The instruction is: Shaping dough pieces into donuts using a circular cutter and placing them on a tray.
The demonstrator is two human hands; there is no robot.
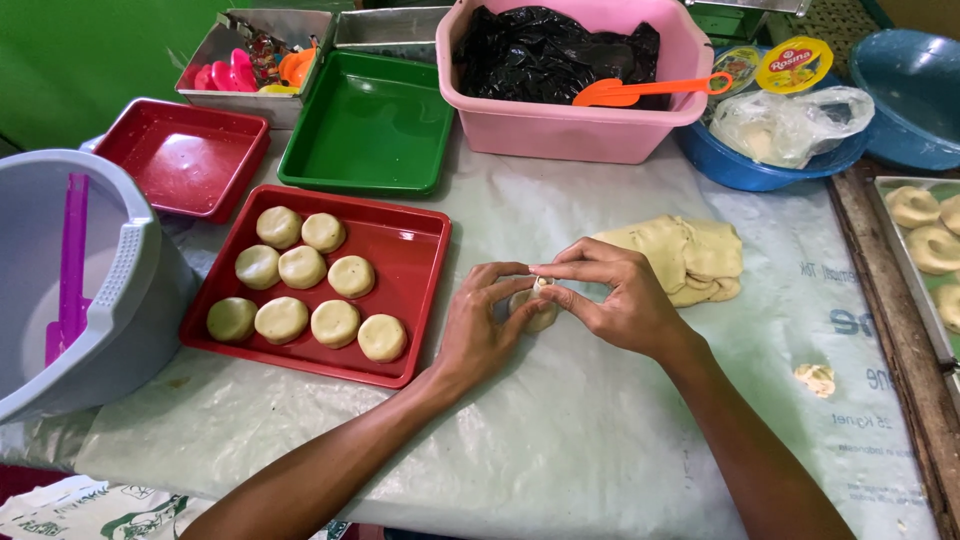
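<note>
Between my fingertips, above the tabletop (pixel 560 440): dough piece (pixel 541 312) | left hand (pixel 482 335) and right hand (pixel 615 300) grip pinched shut on it | red tray (pixel 425 300) just left | dough slab (pixel 690 255) just right

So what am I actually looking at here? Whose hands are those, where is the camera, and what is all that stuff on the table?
There is no machine here: the one picture comes from a camera worn on a person's head, looking down at their own bare hands. The left hand and right hand together pinch a small dough piece above a plastic-covered table. To the left, a red tray holds nine flattened dough rounds. Behind the hands lies a larger dough lump. Farther back stand an empty green tray, a smaller red tray and a pink tub with black plastic and an orange scraper.
</note>
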